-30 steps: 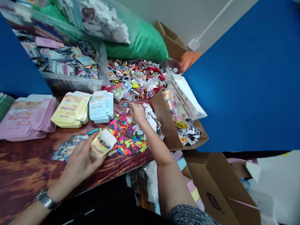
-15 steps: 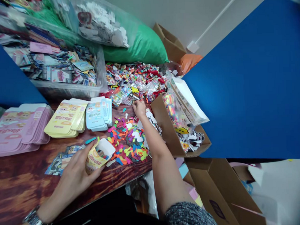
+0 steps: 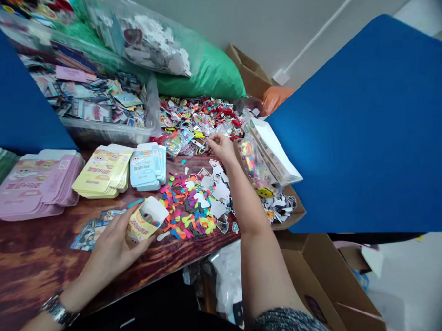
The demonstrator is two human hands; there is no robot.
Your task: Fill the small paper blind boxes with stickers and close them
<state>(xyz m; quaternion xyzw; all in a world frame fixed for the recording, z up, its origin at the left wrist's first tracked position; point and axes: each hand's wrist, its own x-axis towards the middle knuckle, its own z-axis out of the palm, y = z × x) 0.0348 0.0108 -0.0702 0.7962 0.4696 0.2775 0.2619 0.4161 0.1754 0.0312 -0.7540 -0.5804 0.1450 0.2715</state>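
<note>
My left hand [image 3: 116, 241] is wrapped round a small yellow printed paper box [image 3: 141, 226], its top open and tilted to the right, with several small colourful pieces inside. Under and beside that hand lie some printed cards [image 3: 87, 235]. My right hand [image 3: 222, 148] reaches to the front edge of a heap of small mixed trinkets [image 3: 200, 112]; its fingers are pinched together, and what they hold, if anything, is too small to make out. Between the hands spreads a pile of bright balloons [image 3: 186, 206], with white-backed cut-out stickers [image 3: 220, 190] beside it.
Flat box stacks in purple [image 3: 31, 186], yellow [image 3: 100, 173] and blue [image 3: 146, 166] line the table's left. Behind them stands a clear bin of small packets [image 3: 109, 133]. A cardboard box [image 3: 296, 216] with a bag and cut-outs sits right, near a blue panel [image 3: 370, 139].
My right hand has moved right and slightly up along the trinket heap, uncovering more of the white cut-outs. My left hand still holds the yellow box in nearly the same place.
</note>
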